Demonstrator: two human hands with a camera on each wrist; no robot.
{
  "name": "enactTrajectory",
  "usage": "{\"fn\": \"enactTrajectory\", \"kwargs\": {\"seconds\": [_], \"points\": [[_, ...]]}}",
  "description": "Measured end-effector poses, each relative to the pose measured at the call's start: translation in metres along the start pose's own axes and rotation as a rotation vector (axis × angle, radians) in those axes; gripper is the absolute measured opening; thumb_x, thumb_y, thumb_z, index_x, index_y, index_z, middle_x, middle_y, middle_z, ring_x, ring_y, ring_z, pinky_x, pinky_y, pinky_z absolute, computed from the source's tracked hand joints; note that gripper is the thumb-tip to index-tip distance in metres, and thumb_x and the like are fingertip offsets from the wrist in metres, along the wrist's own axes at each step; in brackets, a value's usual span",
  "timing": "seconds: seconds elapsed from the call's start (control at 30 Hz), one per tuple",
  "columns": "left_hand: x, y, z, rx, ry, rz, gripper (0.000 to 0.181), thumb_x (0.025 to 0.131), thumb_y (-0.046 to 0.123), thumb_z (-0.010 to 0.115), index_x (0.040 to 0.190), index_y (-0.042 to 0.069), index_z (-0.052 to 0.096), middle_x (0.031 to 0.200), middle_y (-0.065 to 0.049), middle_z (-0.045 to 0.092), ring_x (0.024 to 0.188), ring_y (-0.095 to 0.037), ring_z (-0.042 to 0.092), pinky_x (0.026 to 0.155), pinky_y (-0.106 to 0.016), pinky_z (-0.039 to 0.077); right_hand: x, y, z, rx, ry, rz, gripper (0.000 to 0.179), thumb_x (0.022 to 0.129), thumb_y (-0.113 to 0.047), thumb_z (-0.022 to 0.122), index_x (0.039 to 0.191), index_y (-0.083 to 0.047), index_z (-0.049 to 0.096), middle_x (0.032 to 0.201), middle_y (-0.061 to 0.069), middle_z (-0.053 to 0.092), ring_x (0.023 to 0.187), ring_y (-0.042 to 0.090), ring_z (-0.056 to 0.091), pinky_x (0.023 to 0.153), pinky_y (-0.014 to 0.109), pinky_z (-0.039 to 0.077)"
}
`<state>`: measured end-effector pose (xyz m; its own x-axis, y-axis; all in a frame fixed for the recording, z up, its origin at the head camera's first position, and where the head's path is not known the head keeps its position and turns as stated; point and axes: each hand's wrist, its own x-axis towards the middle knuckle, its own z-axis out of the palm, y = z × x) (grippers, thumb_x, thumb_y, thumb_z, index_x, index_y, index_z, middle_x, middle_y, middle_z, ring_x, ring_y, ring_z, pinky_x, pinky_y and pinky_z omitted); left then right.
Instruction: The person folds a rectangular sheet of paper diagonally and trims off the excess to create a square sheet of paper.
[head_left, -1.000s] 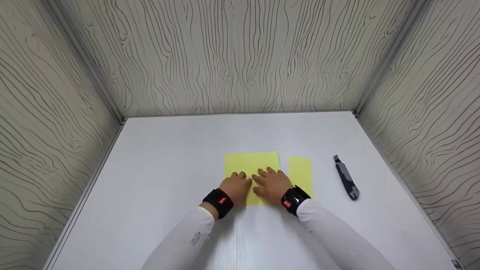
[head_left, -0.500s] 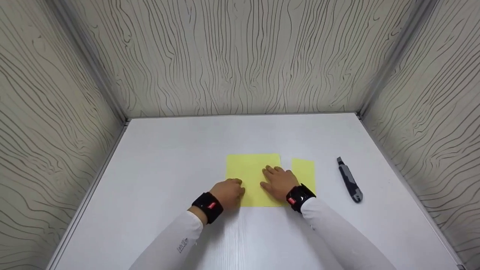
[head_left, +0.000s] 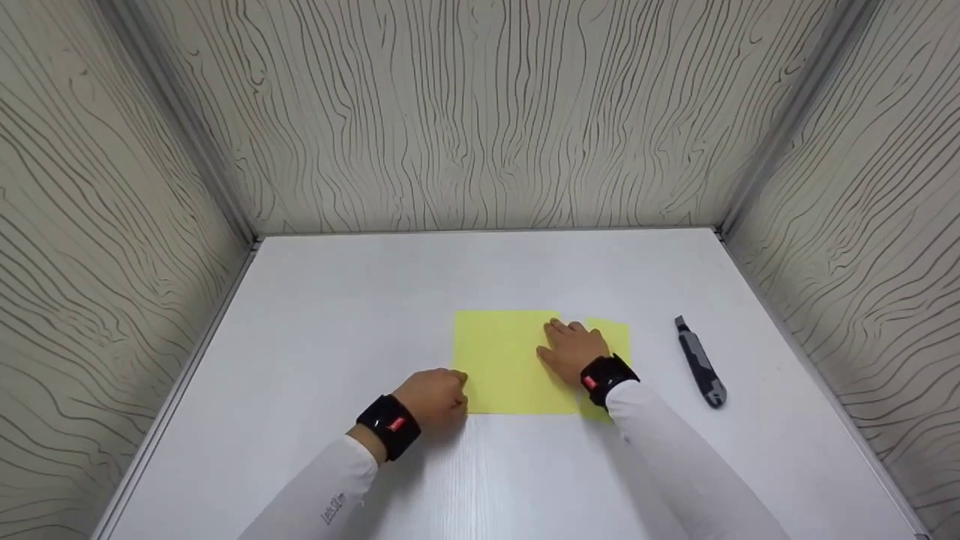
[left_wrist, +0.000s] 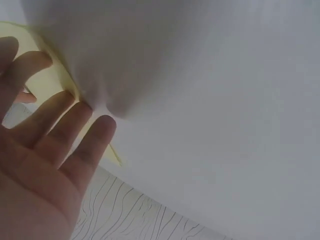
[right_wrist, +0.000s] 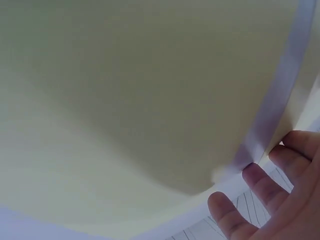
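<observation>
A yellow sheet of paper [head_left: 501, 361] lies flat on the white table. My left hand [head_left: 431, 399] touches its left edge near the lower corner. In the left wrist view the fingers [left_wrist: 90, 150] are extended along the paper's edge. My right hand [head_left: 574, 349] rests with spread fingers on the sheet's upper right part. A narrower yellow paper strip [head_left: 616, 337] lies just right of the sheet, partly covered by that hand and wrist. The right wrist view shows the right fingertips [right_wrist: 255, 172] at the narrow gap between sheet and strip.
A grey and black utility knife [head_left: 701, 364] lies to the right of the papers, its tip end pointing away from me. Wood-grain panels [head_left: 480, 112] enclose the white table [head_left: 337, 300] at the back and both sides.
My left hand has slid left and towards me, from the sheet's middle to its left edge. My right hand has moved right to the sheet's right edge, over part of the strip.
</observation>
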<state>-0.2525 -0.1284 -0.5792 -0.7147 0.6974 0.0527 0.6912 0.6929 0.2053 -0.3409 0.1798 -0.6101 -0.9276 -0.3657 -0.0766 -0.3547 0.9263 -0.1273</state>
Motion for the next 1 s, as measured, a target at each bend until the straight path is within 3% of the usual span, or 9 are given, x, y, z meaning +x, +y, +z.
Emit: {"fn": "enactTrajectory", "kwargs": {"seconds": [0.23, 0.37, 0.53, 0.67, 0.77, 0.87, 0.97, 1.0], "points": [[-0.010, -0.009, 0.000, -0.052, -0.057, 0.002, 0.041, 0.096, 0.018, 0.071, 0.059, 0.012, 0.052, 0.080, 0.006, 0.044, 0.065, -0.008, 0.034, 0.060, -0.025, 0.035, 0.005, 0.006, -0.002, 0.003, 0.013, 0.045, 0.067, 0.113, -0.049, 0.045, 0.161, -0.002, 0.049, 0.166, 0.019, 0.051, 0.148, 0.049, 0.050, 0.112, 0.076, 0.042], [-0.013, -0.011, 0.002, -0.075, -0.049, 0.004, 0.040, 0.099, 0.021, 0.071, 0.064, 0.011, 0.055, 0.080, 0.005, 0.048, 0.065, -0.010, 0.037, 0.062, -0.027, 0.037, 0.005, 0.006, -0.002, 0.004, 0.014, 0.066, 0.067, 0.112, -0.048, 0.045, 0.161, -0.001, 0.048, 0.167, 0.020, 0.049, 0.148, 0.050, 0.049, 0.112, 0.077, 0.041], [-0.011, -0.012, 0.003, -0.094, -0.058, -0.026, 0.040, 0.101, 0.024, 0.069, 0.066, 0.010, 0.057, 0.075, 0.007, 0.040, 0.064, -0.010, 0.037, 0.062, -0.027, 0.034, 0.000, 0.007, -0.001, 0.019, 0.028, 0.055, 0.068, 0.113, -0.047, 0.045, 0.164, -0.001, 0.043, 0.170, 0.022, 0.045, 0.149, 0.050, 0.047, 0.112, 0.076, 0.042], [-0.007, -0.010, 0.002, -0.105, -0.044, -0.049, 0.042, 0.100, 0.021, 0.070, 0.062, 0.011, 0.054, 0.071, 0.009, 0.038, 0.062, -0.008, 0.034, 0.061, -0.025, 0.032, -0.011, 0.011, -0.003, 0.031, 0.061, 0.056, 0.070, 0.113, -0.046, 0.048, 0.165, 0.000, 0.040, 0.169, 0.026, 0.042, 0.149, 0.052, 0.047, 0.111, 0.076, 0.042], [-0.004, -0.009, 0.004, -0.100, -0.001, -0.074, 0.042, 0.098, 0.016, 0.072, 0.060, 0.009, 0.056, 0.069, 0.007, 0.045, 0.062, -0.007, 0.038, 0.061, -0.025, 0.036, -0.019, 0.015, -0.006, 0.037, 0.101, 0.092, 0.073, 0.111, -0.048, 0.052, 0.163, 0.002, 0.043, 0.166, 0.030, 0.045, 0.148, 0.054, 0.047, 0.112, 0.075, 0.043], [0.000, -0.007, 0.008, -0.059, 0.050, -0.094, 0.027, 0.099, 0.013, 0.071, 0.073, 0.007, 0.070, 0.078, 0.001, 0.061, 0.070, -0.012, 0.053, 0.065, -0.027, 0.049, -0.028, 0.018, -0.010, 0.036, 0.149, 0.165, 0.072, 0.109, -0.048, 0.057, 0.157, 0.006, 0.049, 0.159, 0.034, 0.050, 0.142, 0.056, 0.051, 0.108, 0.073, 0.048], [0.006, -0.001, 0.011, 0.005, 0.071, -0.112, 0.014, 0.102, 0.015, 0.069, 0.102, 0.006, 0.079, 0.106, -0.008, 0.074, 0.094, -0.023, 0.069, 0.079, -0.035, 0.062, -0.040, 0.018, -0.017, 0.042, 0.170, 0.246, 0.067, 0.108, -0.044, 0.061, 0.147, 0.010, 0.056, 0.148, 0.036, 0.057, 0.129, 0.058, 0.058, 0.098, 0.070, 0.055], [0.008, 0.001, 0.010, 0.020, 0.065, -0.115, 0.016, 0.102, 0.016, 0.069, 0.112, 0.006, 0.078, 0.114, -0.010, 0.074, 0.103, -0.028, 0.070, 0.084, -0.038, 0.063, -0.044, 0.018, -0.018, 0.043, 0.173, 0.265, 0.065, 0.107, -0.042, 0.061, 0.144, 0.011, 0.057, 0.143, 0.037, 0.059, 0.125, 0.058, 0.060, 0.094, 0.070, 0.056]]}}
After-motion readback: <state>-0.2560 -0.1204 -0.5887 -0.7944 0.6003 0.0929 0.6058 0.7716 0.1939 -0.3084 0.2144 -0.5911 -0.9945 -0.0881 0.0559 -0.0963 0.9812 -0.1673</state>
